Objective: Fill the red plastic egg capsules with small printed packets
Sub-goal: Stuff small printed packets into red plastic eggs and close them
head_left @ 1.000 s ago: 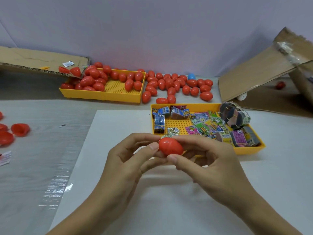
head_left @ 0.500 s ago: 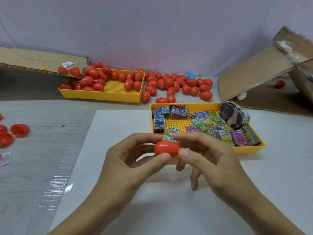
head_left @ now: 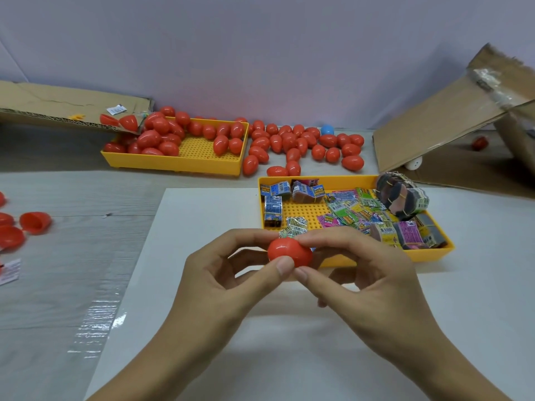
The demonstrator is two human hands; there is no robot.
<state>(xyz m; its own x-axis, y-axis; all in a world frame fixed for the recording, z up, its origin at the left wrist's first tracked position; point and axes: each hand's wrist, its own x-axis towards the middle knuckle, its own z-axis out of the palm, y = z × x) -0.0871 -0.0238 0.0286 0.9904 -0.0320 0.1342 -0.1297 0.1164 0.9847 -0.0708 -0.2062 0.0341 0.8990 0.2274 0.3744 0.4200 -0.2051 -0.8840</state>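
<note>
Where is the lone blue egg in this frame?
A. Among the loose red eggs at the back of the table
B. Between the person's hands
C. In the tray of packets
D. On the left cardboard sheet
A: the blue egg lies at the far edge of the loose red eggs, outside both trays; the hands hold a red egg.

bright, even light – soft shadows, glare on plastic film [head_left: 95,322], wide-angle edge bending

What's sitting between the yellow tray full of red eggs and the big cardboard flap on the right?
In the head view, a bunch of loose red eggs lies on the table between the egg tray and the cardboard flap, with one blue egg at the back.
</note>
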